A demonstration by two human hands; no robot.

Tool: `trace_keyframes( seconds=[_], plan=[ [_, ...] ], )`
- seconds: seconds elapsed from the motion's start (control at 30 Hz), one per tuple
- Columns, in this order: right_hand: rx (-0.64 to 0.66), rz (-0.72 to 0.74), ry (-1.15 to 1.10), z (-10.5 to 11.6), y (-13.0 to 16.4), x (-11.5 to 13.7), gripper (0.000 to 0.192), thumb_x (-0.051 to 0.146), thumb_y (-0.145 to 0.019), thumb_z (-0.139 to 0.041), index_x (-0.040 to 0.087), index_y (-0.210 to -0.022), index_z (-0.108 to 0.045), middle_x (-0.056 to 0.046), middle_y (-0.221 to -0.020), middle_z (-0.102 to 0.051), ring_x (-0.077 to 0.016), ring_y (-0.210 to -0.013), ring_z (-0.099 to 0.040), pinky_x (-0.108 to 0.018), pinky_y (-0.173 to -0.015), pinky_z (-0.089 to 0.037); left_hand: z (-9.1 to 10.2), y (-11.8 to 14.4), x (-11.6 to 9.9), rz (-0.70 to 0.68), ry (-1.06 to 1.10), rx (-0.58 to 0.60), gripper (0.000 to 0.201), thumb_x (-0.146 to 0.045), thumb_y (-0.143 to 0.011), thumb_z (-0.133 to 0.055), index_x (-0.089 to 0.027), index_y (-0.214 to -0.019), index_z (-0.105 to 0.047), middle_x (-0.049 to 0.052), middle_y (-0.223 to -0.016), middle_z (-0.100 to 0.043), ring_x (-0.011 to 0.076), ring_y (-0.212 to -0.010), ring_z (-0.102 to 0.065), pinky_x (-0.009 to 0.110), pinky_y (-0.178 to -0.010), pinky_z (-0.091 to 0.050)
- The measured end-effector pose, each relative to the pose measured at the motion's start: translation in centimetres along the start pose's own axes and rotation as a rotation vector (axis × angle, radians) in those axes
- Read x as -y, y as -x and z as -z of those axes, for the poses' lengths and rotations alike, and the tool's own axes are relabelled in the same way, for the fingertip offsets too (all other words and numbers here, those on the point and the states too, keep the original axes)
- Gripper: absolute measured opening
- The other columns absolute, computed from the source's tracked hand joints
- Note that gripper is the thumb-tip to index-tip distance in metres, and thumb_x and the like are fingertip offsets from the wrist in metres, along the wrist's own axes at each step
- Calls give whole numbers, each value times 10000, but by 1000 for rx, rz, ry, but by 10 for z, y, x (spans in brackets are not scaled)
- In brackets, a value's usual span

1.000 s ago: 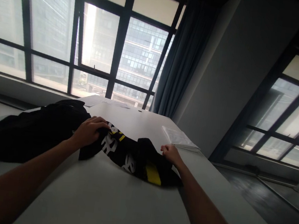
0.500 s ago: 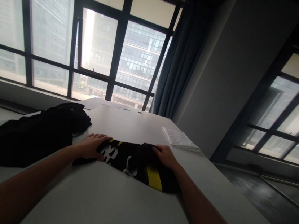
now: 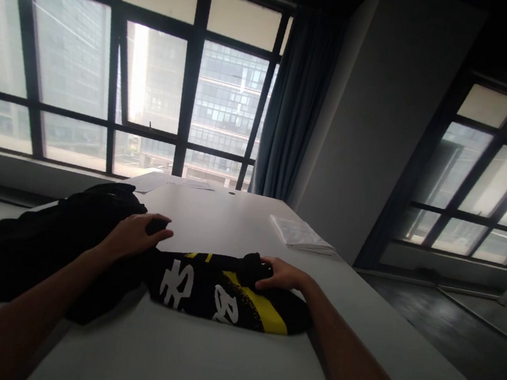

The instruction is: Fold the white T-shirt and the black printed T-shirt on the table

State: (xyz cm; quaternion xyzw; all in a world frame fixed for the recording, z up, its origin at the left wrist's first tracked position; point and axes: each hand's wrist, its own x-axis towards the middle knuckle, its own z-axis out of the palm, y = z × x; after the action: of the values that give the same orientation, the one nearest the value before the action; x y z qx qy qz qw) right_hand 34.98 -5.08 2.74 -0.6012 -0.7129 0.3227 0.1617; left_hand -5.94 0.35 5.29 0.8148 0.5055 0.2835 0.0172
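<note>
A black garment [image 3: 239,302] with white lettering and yellow bands lies folded into a strip across the white table in front of me. At its far right edge my right hand [image 3: 283,275] pinches a bunched dark fold between thumb and fingers. My left hand [image 3: 139,234] is raised slightly above the strip's left end, curled with black cloth showing between thumb and fingers. Beneath my left forearm, dark fabric runs up to a heap of plain black cloth [image 3: 88,213]; I cannot tell where one ends and the other begins.
A folded white cloth [image 3: 301,234] lies near the right edge of the white table [image 3: 195,361]. Sheets of paper [image 3: 153,181] rest at the far end. Beyond stand windows, a blue curtain [image 3: 289,108] and a pillar [image 3: 351,103].
My left hand has lifted off the lettering and shifted left and up. The print lies more open, and dark fabric now spreads left to the black heap. My right hand still grips its fold.
</note>
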Motion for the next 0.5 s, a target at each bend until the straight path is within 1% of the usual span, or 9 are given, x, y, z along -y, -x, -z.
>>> trace_keyframes(
  seconds=[0.07, 0.13, 0.2, 0.27, 0.3, 0.33, 0.4, 0.47, 0.5],
  plan=[
    [3, 128, 80, -14, 2, 20, 650, 217, -578, -831, 203, -1202, -650, -61, -1092, -688, -237, -948, -645, -341, -831, -528, -15, 7, -14, -134, 45, 76, 726, -695, -755, -552, -244, -1323, -574, 90, -1280, -648, 300, -1142, -601, 415, -973, -450],
    [-88, 343, 146, -30, 2, 37, 520, 93, -609, -752, 201, -1113, -689, -53, -1079, -672, -231, -967, -631, -353, -872, -513, -36, 16, -34, -267, 65, 214, 868, -678, -696, -646, -279, -1439, -444, 98, -1470, -491, 335, -1281, -502, 463, -1049, -403],
    [-198, 593, 139, -47, 2, 52, 435, 26, -648, -670, 199, -1046, -705, -47, -1071, -646, -205, -971, -618, -338, -896, -502, -56, 26, -54, -408, 118, 313, 1068, -677, -619, -723, -284, -1515, -293, 118, -1550, -373, 354, -1353, -424, 478, -1087, -370],
    [-295, 770, 91, -62, 2, 63, 392, 26, -704, -628, 202, -1047, -702, -49, -1054, -627, -182, -945, -614, -317, -881, -507, -72, 33, -71, -469, 177, 317, 1164, -665, -565, -769, -262, -1521, -241, 138, -1511, -426, 355, -1326, -456, 465, -1064, -399],
    [-343, 811, 69, -68, 2, 68, 380, 46, -740, -618, 209, -1075, -695, -52, -1055, -620, -177, -938, -613, -312, -872, -510, -77, 35, -77, -446, 195, 295, 1125, -637, -584, -770, -256, -1507, -254, 136, -1452, -499, 346, -1271, -514, 449, -1022, -437],
    [-388, 826, 56, -73, 2, 71, 376, 75, -778, -610, 221, -1116, -682, -56, -1068, -616, -176, -944, -612, -312, -873, -511, -81, 37, -82, -395, 201, 268, 1019, -594, -639, -747, -255, -1483, -287, 124, -1365, -581, 328, -1189, -581, 423, -960, -476],
    [-459, 815, 53, -76, 2, 73, 392, 149, -844, -598, 251, -1220, -636, -61, -1115, -611, -184, -988, -608, -326, -901, -504, -82, 37, -89, -283, 168, 235, 704, -482, -770, -641, -263, -1394, -402, 81, -1153, -704, 284, -1005, -674, 358, -823, -514],
    [-502, 783, 67, -72, 1, 69, 421, 233, -869, -619, 261, -1288, -591, -67, -1164, -611, -200, -1039, -601, -349, -937, -491, -73, 35, -91, -231, 102, 228, 419, -397, -833, -533, -264, -1230, -538, 44, -961, -746, 255, -877, -701, 315, -730, -504],
    [-520, 767, 78, -68, 0, 66, 432, 273, -870, -636, 253, -1298, -583, -73, -1177, -613, -207, -1046, -601, -360, -943, -488, -64, 32, -91, -221, 77, 213, 329, -381, -840, -502, -257, -1134, -582, 33, -889, -746, 246, -833, -702, 306, -707, -497]
  ],
)
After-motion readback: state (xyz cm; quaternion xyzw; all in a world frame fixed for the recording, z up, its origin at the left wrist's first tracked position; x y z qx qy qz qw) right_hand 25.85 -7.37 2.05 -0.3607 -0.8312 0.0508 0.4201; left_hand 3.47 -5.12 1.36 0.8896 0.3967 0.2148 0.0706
